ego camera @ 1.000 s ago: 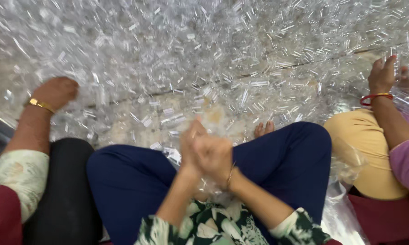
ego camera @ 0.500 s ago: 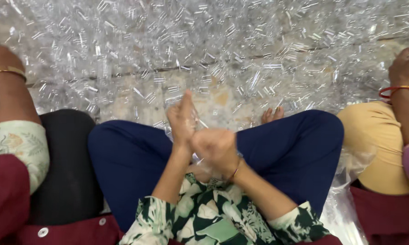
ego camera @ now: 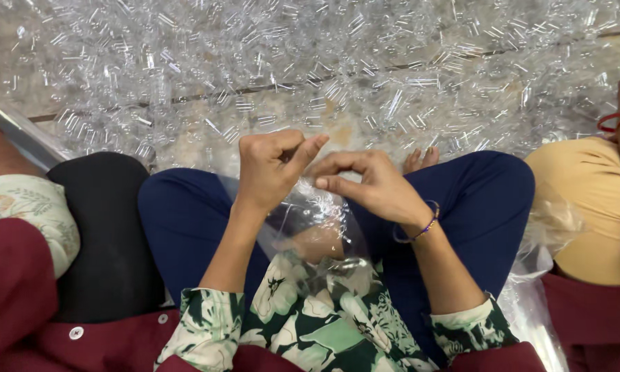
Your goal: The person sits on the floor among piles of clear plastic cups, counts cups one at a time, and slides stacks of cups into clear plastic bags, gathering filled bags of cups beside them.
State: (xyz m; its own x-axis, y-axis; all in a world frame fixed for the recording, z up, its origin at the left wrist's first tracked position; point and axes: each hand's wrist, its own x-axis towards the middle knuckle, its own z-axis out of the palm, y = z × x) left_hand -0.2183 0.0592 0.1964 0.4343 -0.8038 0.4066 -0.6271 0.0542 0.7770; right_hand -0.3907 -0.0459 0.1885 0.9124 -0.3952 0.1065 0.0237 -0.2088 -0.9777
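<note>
My left hand (ego camera: 272, 169) is curled into a fist with the thumb sticking out to the right, held above my lap. My right hand (ego camera: 368, 182) is beside it, thumb and forefinger pinched together, a thin bead bracelet on the wrist. The fingertips of the two hands nearly touch. Below them a clear plastic bag (ego camera: 323, 220) with small clear pieces lies in my lap between my blue trouser legs (ego camera: 186, 220). Whether either hand holds a tiny clear piece is not visible.
A wide heap of small clear tubes (ego camera: 310, 62) covers the stone floor ahead. A person in black trousers (ego camera: 103, 227) sits at my left. Another person with a yellow knee (ego camera: 592, 200) and a red bangle (ego camera: 616, 120) sits at my right. My bare toes (ego camera: 420, 160) show by my knee.
My hands were pressed together and are now slightly apart, lower over the lap. The left neighbour's hand has left the heap and gone mostly out of view.
</note>
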